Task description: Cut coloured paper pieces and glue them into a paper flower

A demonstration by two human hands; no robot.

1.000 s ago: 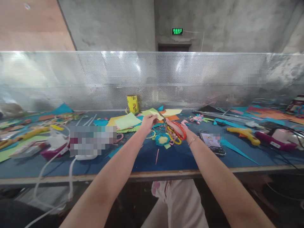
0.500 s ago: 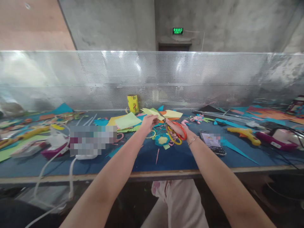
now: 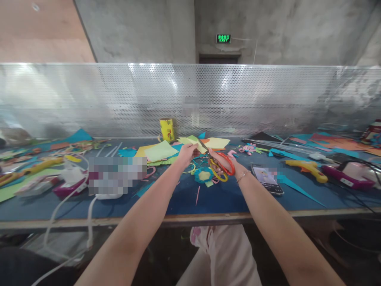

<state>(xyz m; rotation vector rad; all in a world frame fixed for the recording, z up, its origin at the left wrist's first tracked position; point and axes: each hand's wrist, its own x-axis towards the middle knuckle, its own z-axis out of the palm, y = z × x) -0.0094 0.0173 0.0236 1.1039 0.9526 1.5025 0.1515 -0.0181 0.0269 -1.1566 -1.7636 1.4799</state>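
My left hand (image 3: pixel 188 154) pinches a pale yellow-green piece of paper (image 3: pixel 197 143) above the middle of the table. In my right hand (image 3: pixel 222 161) is a pair of scissors (image 3: pixel 226 163) with red and yellow handles; the fingers are wrapped round the handles. The blades point up and left and meet the paper close to the left fingertips. Just below both hands lies a blue paper flower (image 3: pixel 203 174) with a pale yellow centre. Loose sheets of paper (image 3: pixel 160 151) in green, yellow and orange spread behind the hands.
On the right lie a phone (image 3: pixel 266 178), a yellow glue gun (image 3: pixel 308 169) and a purple-and-white power strip (image 3: pixel 347 176). A yellow packet (image 3: pixel 167 130) stands near the perforated metal screen (image 3: pixel 143 99). White cables (image 3: pixel 89 222) hang over the table edge at left.
The scissors have tilted and their blades now show against the paper. The paper in my left hand has shifted slightly lower. The view has barely moved.
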